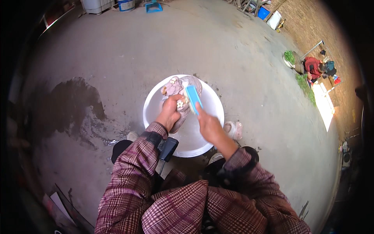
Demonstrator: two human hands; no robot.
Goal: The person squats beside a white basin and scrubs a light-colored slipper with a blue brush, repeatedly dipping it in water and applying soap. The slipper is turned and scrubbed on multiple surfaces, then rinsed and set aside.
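A soft pinkish-grey slipper [175, 86] with cream flower ornaments is held over a white plastic basin [149, 99]. My left hand [170, 112] grips the slipper near its middle, thumb beside a flower. A blue scrubbing brush [193, 95] with pale bristles is in my right hand [211, 125]. The bristles face the slipper's right side and seem to touch it; blur hides the exact contact. Another pale pink slipper [233, 130] rests on the concrete floor, just right of the basin. My fingers hide part of the held slipper.
A wet patch [76, 99] darkens the floor at left. A black box with a cord [169, 149] hangs by my left sleeve. At far right a person in red [313, 66] sits near leafy greens [289, 57]. A blue dustpan [154, 7] lies at the back.
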